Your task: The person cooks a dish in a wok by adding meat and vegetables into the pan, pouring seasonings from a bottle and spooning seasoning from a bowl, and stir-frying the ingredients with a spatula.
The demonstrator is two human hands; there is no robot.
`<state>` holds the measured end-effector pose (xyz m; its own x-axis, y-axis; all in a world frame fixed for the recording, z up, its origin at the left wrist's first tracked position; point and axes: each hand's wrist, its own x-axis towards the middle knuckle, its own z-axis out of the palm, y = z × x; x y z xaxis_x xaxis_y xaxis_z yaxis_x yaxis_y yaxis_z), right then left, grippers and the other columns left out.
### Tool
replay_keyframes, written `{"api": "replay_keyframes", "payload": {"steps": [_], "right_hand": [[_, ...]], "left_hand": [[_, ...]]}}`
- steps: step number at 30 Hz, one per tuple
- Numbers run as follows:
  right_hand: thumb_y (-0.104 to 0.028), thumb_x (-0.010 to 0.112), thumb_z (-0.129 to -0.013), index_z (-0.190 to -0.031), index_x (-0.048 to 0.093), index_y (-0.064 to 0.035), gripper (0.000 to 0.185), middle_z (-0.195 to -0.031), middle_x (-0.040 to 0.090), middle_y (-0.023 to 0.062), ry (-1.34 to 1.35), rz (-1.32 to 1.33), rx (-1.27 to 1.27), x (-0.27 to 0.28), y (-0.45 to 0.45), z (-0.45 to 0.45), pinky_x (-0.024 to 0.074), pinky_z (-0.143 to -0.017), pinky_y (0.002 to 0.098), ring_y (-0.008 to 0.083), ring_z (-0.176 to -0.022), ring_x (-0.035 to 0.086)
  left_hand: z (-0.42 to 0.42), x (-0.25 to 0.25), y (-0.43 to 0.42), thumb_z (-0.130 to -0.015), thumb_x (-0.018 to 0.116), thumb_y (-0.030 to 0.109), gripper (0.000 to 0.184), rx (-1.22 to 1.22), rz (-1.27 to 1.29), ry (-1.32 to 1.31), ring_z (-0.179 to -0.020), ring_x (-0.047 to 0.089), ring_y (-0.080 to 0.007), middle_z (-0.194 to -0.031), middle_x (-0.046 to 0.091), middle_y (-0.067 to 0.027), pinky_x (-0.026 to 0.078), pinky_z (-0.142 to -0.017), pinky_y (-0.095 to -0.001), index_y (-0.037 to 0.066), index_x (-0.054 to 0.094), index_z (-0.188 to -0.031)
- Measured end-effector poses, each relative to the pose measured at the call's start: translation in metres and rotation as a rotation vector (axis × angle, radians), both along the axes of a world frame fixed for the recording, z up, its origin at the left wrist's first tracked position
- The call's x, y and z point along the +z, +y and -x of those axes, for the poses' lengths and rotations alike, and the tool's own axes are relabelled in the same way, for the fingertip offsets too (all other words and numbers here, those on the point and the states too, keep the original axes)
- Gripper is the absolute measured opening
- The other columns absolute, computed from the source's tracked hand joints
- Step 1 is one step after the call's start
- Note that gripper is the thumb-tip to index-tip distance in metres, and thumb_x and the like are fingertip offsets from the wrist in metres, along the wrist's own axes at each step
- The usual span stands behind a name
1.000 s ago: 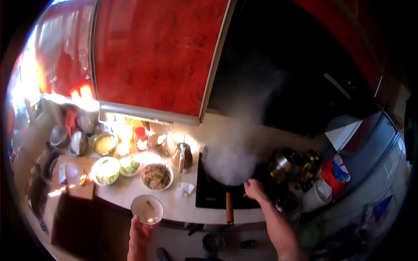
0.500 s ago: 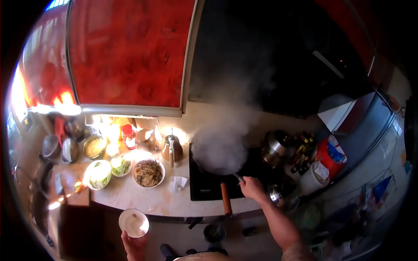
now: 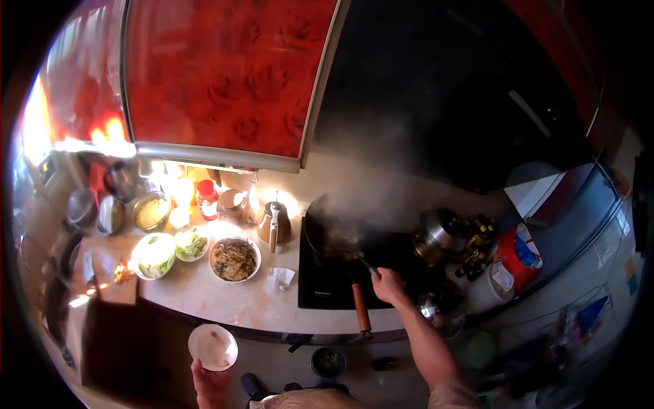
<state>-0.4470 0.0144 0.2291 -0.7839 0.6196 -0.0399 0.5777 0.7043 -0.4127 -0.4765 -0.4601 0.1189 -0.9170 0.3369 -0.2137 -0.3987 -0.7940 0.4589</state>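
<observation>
My left hand (image 3: 210, 383) grips the rim of a white bowl (image 3: 219, 353) below the counter's front edge, with a few small scraps lying inside it. Fingers wrapped, my right hand (image 3: 390, 286) holds the handle of a spatula (image 3: 368, 264). The spatula's head reaches into a dark wok (image 3: 315, 235), where steam blurs it and the food. The wok's brown wooden handle (image 3: 361, 308) points toward me, just left of my right forearm. Under the wok is a black cooktop (image 3: 315, 286).
Left on the counter are a bowl of brown shredded food (image 3: 235, 259), a bowl of sliced greens (image 3: 152, 256), a kettle (image 3: 274, 223) and a cutting board (image 3: 121, 292) with a knife. A metal pot (image 3: 439, 235), bottles (image 3: 480, 235) and a red bucket (image 3: 516, 249) stand right.
The steam over the wok has thinned, showing its rim and some food. My right hand has shifted slightly with the spatula. The view has tilted a little; my left hand still holds the bowl.
</observation>
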Motion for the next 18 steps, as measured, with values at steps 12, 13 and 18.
{"api": "replay_keyframes", "payload": {"steps": [12, 13, 18], "right_hand": [[-0.024, 0.049, -0.088, -0.091, 0.062, 0.0004, 0.028, -0.094, 0.064, 0.0242, 0.153, -0.018, -0.204, -0.043, 0.043, 0.059, 0.0490, -0.079, 0.0481, 0.0433, -0.092, 0.060], [-0.024, 0.050, -0.087, -0.089, 0.062, 0.0003, 0.027, -0.093, 0.064, 0.0237, 0.170, -0.025, -0.230, -0.050, 0.041, 0.062, 0.0491, -0.080, 0.0478, 0.0426, -0.093, 0.060], [-0.024, 0.052, -0.087, -0.086, 0.060, -0.0001, 0.025, -0.088, 0.064, 0.0231, 0.212, 0.026, -0.114, -0.047, 0.024, 0.063, 0.0483, -0.075, 0.0463, 0.0418, -0.089, 0.060]], "left_hand": [[0.004, 0.013, 0.022, -0.079, 0.067, 0.045, 0.076, -0.200, 0.015, 0.020, -0.121, 0.049, -0.0314, -0.135, 0.048, -0.0105, 0.049, -0.090, -0.0516, 0.011, 0.036, -0.139], [0.002, 0.015, 0.024, -0.080, 0.067, 0.041, 0.075, -0.198, 0.002, 0.002, -0.123, 0.048, -0.0311, -0.135, 0.048, -0.0107, 0.049, -0.091, -0.0487, 0.010, 0.036, -0.140], [-0.008, 0.023, 0.022, -0.079, 0.069, 0.036, 0.078, -0.158, 0.090, -0.123, -0.128, 0.044, -0.0277, -0.141, 0.045, -0.0109, 0.043, -0.101, -0.0430, 0.003, 0.035, -0.141]]}}
